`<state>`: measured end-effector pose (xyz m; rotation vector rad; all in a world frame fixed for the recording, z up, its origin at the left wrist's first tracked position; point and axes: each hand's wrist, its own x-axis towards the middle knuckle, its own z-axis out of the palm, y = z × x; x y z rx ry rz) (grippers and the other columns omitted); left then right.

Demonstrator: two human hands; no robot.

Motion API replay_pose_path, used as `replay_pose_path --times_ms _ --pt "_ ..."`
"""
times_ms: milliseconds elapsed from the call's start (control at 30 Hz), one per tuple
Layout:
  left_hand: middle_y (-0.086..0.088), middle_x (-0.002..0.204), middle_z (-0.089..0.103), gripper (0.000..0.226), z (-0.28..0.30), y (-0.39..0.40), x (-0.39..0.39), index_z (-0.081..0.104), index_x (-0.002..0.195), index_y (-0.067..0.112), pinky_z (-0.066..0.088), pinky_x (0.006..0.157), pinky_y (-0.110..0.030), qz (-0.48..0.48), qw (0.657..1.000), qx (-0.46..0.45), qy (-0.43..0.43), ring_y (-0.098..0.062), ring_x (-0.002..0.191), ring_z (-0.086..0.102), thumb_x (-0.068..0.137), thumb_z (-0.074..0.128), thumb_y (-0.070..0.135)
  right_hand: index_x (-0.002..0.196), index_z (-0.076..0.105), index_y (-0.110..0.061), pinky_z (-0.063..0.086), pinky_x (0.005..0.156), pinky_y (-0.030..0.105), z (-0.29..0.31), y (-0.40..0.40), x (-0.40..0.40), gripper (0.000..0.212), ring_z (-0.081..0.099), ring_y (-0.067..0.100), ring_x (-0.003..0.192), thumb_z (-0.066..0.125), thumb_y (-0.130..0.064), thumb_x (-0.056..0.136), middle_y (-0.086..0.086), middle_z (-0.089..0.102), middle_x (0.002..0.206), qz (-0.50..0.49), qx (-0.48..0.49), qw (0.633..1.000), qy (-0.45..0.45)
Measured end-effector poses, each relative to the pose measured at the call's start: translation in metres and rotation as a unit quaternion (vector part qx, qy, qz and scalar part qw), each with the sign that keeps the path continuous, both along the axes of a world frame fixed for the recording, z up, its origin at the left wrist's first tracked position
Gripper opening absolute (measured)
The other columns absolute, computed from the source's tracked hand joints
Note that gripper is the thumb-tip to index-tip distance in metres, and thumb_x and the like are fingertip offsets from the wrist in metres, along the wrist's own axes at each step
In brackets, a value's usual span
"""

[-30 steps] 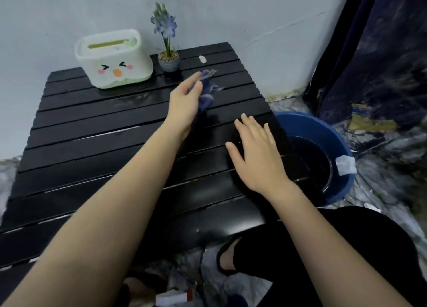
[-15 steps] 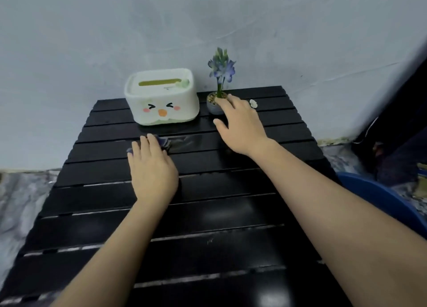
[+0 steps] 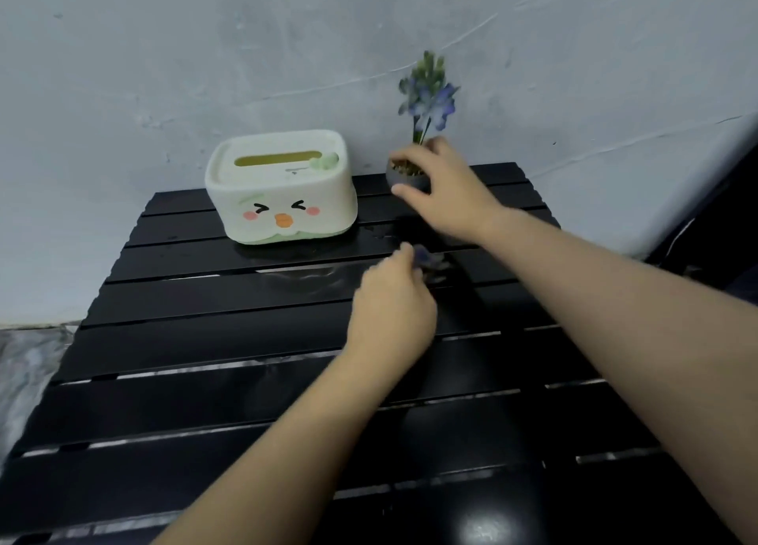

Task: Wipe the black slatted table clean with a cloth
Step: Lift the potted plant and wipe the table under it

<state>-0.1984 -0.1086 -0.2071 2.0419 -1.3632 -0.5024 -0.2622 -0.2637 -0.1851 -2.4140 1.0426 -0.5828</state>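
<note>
The left hand (image 3: 391,298) bunches the cloth (image 3: 426,257) on the surface (image 3: 205,339); at one o'clock, the right hand (image 3: 445,194) clasps the plant pot (image 3: 404,179).

Scuffed pale wall (image 3: 369,32), marbled floor (image 3: 24,364)

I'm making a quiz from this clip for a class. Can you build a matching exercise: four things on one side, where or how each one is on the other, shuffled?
Things:
1. tissue box
2. flower pot
3. cloth
4. table

States:
A. gripped by the right hand
B. under the left hand, on the slats
C. at the back left, by the wall
D. black, with wet streaks

Pairs: 1-C, 2-A, 3-B, 4-D
</note>
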Motion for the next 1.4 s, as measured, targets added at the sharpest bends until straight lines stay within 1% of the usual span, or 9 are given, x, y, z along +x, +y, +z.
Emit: replay_pose_path --times_ms 100,200,300,500,667,733,1100,1267,1400 --pt "0.000 0.108 0.064 0.026 0.013 -0.032 0.010 0.058 0.122 0.016 0.048 0.084 -0.030 0.075 0.992 -0.052 0.085 -0.026 0.110 0.062 0.100 0.044 0.018 0.130 0.059 -0.015 0.036 0.102 0.022 0.027 -0.018 -0.023 0.039 0.054 0.029 0.115 0.067 -0.023 0.093 0.017 0.049 0.126 -0.009 -0.060 0.998 -0.001" --pt "-0.024 0.154 0.031 0.059 -0.002 -0.042 -0.010 0.021 0.151 -0.002 0.027 0.118 -0.047 0.086 0.993 0.035 -0.069 -0.040 0.144 0.030 0.103 0.040 0.025 0.130 0.059 -0.015 0.033 0.101 0.018 0.049 -0.032 -0.047 0.039 0.054 0.030 0.114 0.067 -0.023 0.092 0.019 0.050 0.127 -0.024 -0.094 0.995 0.009" --pt "-0.033 0.161 0.002 0.066 -0.028 -0.051 -0.029 -0.001 0.154 -0.006 0.006 0.124 -0.052 0.109 0.974 0.108 -0.164 -0.045 0.151 0.003 0.106 0.030 0.028 0.130 0.059 -0.015 0.033 0.100 0.017 0.056 -0.039 -0.065 0.038 0.053 0.029 0.114 0.067 -0.022 0.093 0.018 0.049 0.128 -0.009 -0.110 0.993 0.033" --pt "-0.035 0.157 0.018 0.058 -0.032 -0.121 -0.023 0.011 0.152 -0.010 0.014 0.124 -0.049 0.080 0.979 0.083 -0.171 -0.044 0.149 0.018 0.102 0.035 0.007 0.128 0.057 -0.014 0.037 0.092 0.015 0.048 -0.046 -0.087 0.036 0.052 0.027 0.110 0.064 -0.018 0.093 0.017 0.049 0.124 -0.008 -0.115 0.993 0.032" --pt "-0.007 0.136 0.059 0.048 -0.027 -0.165 -0.013 0.052 0.138 0.014 0.041 0.101 -0.036 -0.084 0.992 -0.016 -0.095 -0.028 0.125 0.053 0.092 0.046 0.002 0.128 0.055 -0.016 0.042 0.103 0.031 0.043 -0.049 -0.100 0.035 0.052 0.026 0.112 0.061 -0.018 0.094 0.013 0.049 0.124 -0.018 -0.108 0.994 0.016" --pt "0.002 0.133 0.065 0.044 -0.025 -0.172 -0.012 0.059 0.134 0.023 0.043 0.105 -0.032 -0.129 0.990 -0.044 -0.029 -0.022 0.126 0.056 0.096 0.043 0.006 0.128 0.054 -0.016 0.042 0.104 0.034 0.041 -0.047 -0.104 0.035 0.052 0.027 0.112 0.060 -0.017 0.094 0.013 0.049 0.123 -0.023 -0.104 0.994 0.012" --pt "0.003 0.124 0.070 0.039 -0.024 -0.046 -0.073 0.067 0.127 0.016 0.049 0.103 -0.029 -0.414 0.903 -0.098 0.062 -0.010 0.117 0.063 0.096 0.051 -0.002 0.127 0.053 -0.018 0.044 0.094 0.027 0.045 -0.041 -0.126 0.032 0.050 0.025 0.111 0.057 -0.019 0.095 0.009 0.050 0.122 -0.035 -0.099 0.994 -0.003" --pt "0.006 0.102 0.072 0.039 -0.012 -0.057 -0.061 0.064 0.129 0.010 0.048 0.059 -0.012 -0.346 0.912 -0.070 0.210 0.007 0.055 0.055 0.097 0.049 -0.006 0.127 0.053 -0.016 0.043 0.096 0.030 0.046 -0.036 -0.127 0.033 0.050 0.027 0.113 0.057 -0.018 0.095 0.012 0.051 0.123 -0.035 -0.102 0.994 -0.002" --pt "-0.003 0.119 0.070 0.038 -0.010 -0.127 -0.026 0.061 0.133 0.013 0.053 0.092 -0.031 -0.181 0.975 -0.100 0.077 -0.012 0.087 0.065 0.099 0.048 0.002 0.128 0.053 -0.017 0.041 0.100 0.031 0.049 -0.032 -0.130 0.034 0.051 0.026 0.113 0.057 -0.019 0.094 0.012 0.051 0.123 -0.039 -0.097 0.995 -0.001"
